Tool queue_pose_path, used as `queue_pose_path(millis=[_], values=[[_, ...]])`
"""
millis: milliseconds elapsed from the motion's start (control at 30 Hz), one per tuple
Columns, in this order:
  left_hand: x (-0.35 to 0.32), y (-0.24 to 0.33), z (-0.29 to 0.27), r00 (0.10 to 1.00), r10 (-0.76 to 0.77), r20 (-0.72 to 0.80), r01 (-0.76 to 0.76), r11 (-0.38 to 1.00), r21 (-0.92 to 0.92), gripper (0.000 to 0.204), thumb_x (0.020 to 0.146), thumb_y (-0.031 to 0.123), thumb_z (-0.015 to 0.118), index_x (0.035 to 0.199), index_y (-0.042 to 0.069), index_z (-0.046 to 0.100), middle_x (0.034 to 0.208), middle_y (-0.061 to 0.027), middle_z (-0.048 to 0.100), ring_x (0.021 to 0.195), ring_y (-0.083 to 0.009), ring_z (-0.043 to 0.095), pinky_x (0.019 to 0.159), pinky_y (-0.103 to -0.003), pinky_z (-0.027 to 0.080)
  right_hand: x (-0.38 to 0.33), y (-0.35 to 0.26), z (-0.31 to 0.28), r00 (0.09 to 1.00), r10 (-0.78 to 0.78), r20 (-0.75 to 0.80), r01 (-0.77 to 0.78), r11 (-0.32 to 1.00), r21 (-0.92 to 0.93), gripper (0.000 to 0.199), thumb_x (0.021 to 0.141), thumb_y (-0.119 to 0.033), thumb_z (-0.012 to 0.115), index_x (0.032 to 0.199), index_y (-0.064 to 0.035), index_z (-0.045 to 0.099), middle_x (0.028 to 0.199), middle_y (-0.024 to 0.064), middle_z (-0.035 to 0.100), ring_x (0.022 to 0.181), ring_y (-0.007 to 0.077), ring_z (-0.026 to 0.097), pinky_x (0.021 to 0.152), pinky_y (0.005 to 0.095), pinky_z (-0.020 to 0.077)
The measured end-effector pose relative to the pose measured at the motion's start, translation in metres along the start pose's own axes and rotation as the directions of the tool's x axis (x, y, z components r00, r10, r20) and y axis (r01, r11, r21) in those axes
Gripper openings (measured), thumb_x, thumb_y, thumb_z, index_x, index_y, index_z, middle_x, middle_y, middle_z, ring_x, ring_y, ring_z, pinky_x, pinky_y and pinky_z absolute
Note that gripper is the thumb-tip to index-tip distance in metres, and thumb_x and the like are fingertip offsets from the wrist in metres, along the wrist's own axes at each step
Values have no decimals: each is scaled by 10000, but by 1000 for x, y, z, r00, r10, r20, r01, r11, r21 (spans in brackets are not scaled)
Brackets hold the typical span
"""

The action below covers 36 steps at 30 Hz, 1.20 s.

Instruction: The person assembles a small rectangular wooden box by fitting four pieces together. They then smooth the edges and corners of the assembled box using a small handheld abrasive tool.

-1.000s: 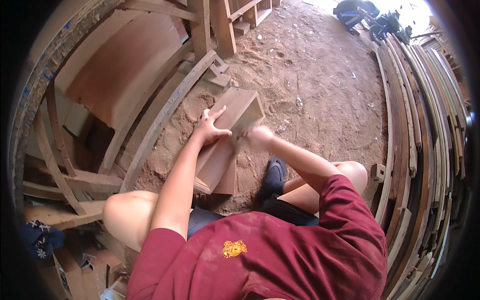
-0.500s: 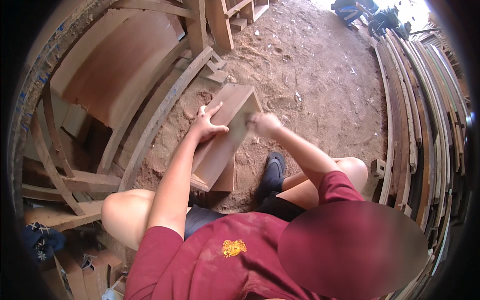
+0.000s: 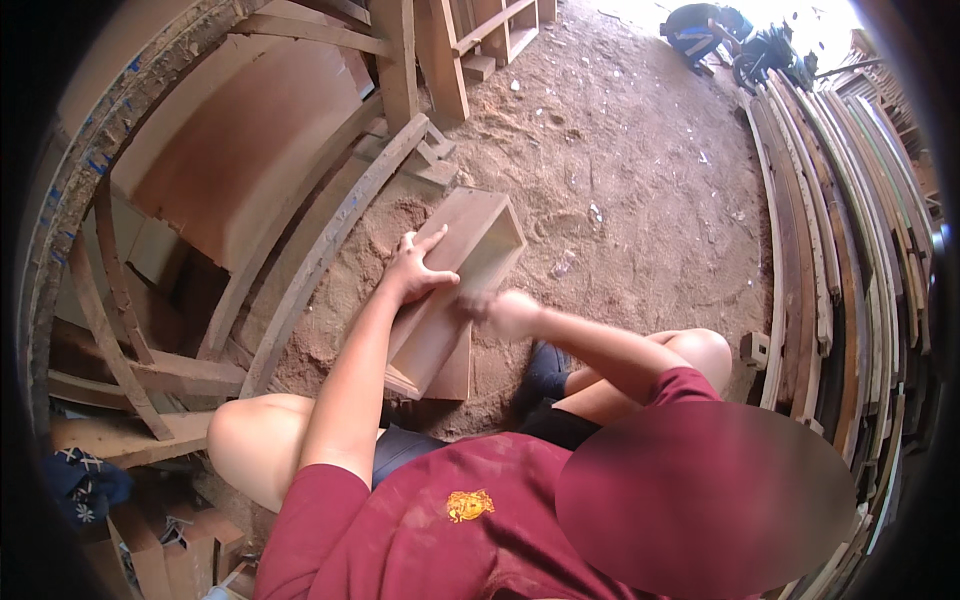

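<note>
A long, narrow wooden box (image 3: 462,218), like a drawer, lies tilted on the ground in front of me with its open side facing right. My left hand (image 3: 411,268) is spread over its upper panel, fingers apart, thumb by the edge of the opening. Smeared by motion, my right hand (image 3: 508,312) is closed at the box's right edge, about halfway along. Whatever its fingers hold is too blurred to make out. Under the near end of the box shows a brown wooden block (image 3: 456,372).
Curved wooden frames (image 3: 330,240) and a large brown panel (image 3: 215,150) stand on the left. Long stacked boards (image 3: 800,250) line the right side. Sandy ground (image 3: 620,180) stretches ahead. A person (image 3: 693,35) crouches by a motorbike (image 3: 770,60) at the far right.
My right hand has moved nearer to me along the box's right edge, uncovering the far part of the opening. My left hand keeps its place on the panel. The view has shifted slightly.
</note>
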<state>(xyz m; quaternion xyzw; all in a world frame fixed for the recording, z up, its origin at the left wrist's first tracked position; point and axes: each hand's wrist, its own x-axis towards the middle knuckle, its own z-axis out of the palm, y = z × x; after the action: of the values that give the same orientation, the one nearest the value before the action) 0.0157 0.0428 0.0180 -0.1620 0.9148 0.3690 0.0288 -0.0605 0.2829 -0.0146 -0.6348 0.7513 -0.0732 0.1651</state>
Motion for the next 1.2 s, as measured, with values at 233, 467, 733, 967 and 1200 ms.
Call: queue_pose_path(millis=[233, 467, 733, 967, 1200], values=[[-7, 13, -6, 1000, 7, -12, -7, 1000, 7, 1070, 540, 570, 862, 1497, 403, 415, 1555, -277, 261, 1398, -448, 371, 1146, -484, 355, 29, 25, -49, 904, 398, 157, -364, 908, -208, 416, 950, -391, 471, 1063, -73, 715, 1150, 94, 699, 1103, 244, 648, 894, 439, 535], [-1, 9, -3, 1000, 16, -14, -16, 1000, 12, 1084, 532, 591, 857, 1500, 368, 423, 1540, -284, 286, 1382, -439, 398, 1143, -458, 363, 35, 14, 16, 935, -256, -246, 62, 800, -597, 288, 823, -339, 585, 935, -152, 772, 1122, 21, 694, 1242, 297, 516, 1138, 466, 274], [10, -5, -3, 999, 46, 2, -46, 997, -63, 1109, 507, 588, 868, 1499, 354, 430, 1523, -294, 284, 1370, -439, 406, 1144, -459, 363, 70, 48, 26, 977, -107, -182, 20, 905, -425, 240, 857, -287, 576, 905, -167, 779, 973, -24, 744, 1169, 201, 578, 1046, 394, 380], [-1, -5, -5, 1000, 8, -6, -9, 998, -55, 1110, 501, 589, 876, 1495, 366, 434, 1521, -303, 280, 1380, -445, 393, 1141, -466, 367, 81, 25, 12, 959, 99, 265, 61, 843, -535, 401, 924, -390, 508, 1038, -74, 726, 1068, 72, 728, 1177, 246, 585, 1103, 429, 357], [0, -4, -4, 999, 39, -13, -40, 999, -23, 1063, 544, 580, 860, 1495, 380, 428, 1529, -307, 270, 1355, -452, 432, 1130, -471, 380, 80, 25, -40, 905, 362, 224, -299, 915, -271, 783, 959, -704, 333, 1175, -53, 710, 1189, 132, 700, 1140, 301, 652, 949, 438, 511]])
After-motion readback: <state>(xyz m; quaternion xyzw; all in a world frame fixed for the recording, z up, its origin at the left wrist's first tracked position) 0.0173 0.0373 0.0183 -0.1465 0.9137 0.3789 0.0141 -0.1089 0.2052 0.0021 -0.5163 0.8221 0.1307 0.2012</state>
